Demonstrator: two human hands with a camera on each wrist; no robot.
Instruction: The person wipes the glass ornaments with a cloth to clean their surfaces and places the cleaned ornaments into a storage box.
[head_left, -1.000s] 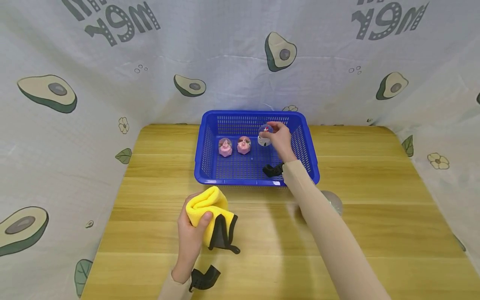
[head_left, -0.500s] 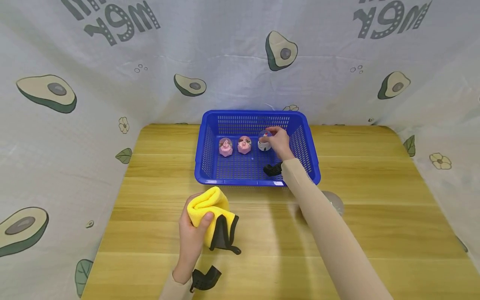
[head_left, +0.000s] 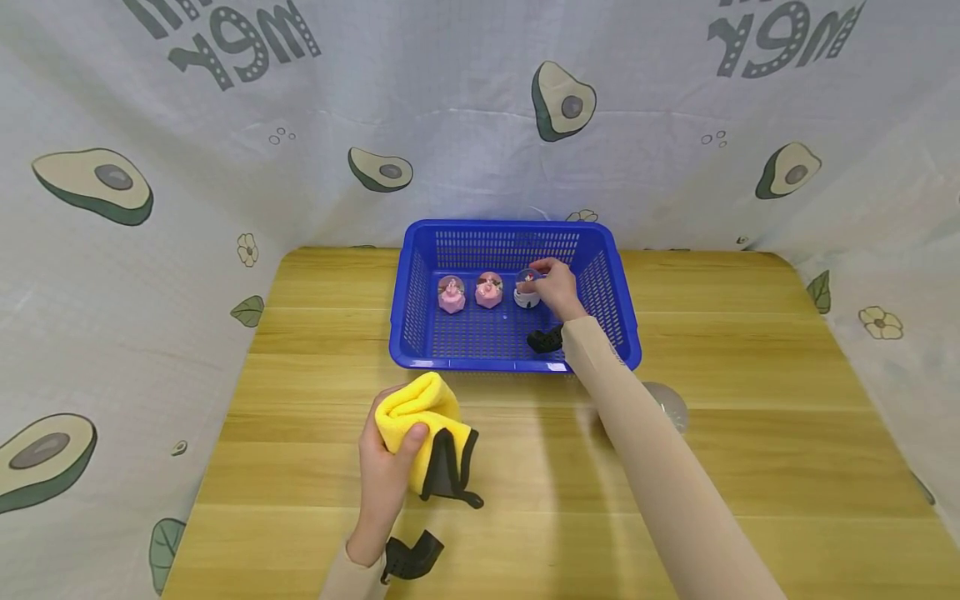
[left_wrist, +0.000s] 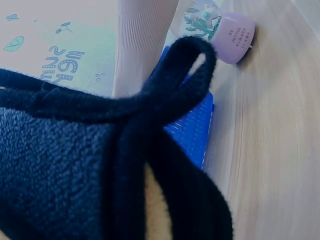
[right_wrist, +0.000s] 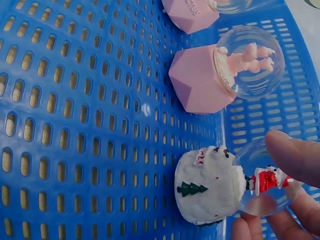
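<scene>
My right hand (head_left: 558, 290) grips the glass dome of a snow globe (right_wrist: 205, 187) with a white base, a painted green tree and a small Santa figure inside. The base is down at the floor of the blue basket (head_left: 465, 364), upright beside two pink snow globes. The nearer pink snow globe (head_left: 489, 290) has a faceted base and a pink figure; the other pink snow globe (head_left: 452, 295) stands to its left. My left hand (head_left: 386, 475) holds a folded yellow cloth (head_left: 420, 408) with black edging and a loop, in front of the basket.
Another snow globe (left_wrist: 235, 37), with a lilac base and a cactus inside, is on the wooden table (head_left: 750, 400), partly hidden behind my right forearm in the head view. A printed curtain (head_left: 450, 100) hangs behind the basket.
My right hand has brought the white-based snow globe down and slightly toward me inside the basket, level with the pink ones. The left hand and cloth have hardly moved.
</scene>
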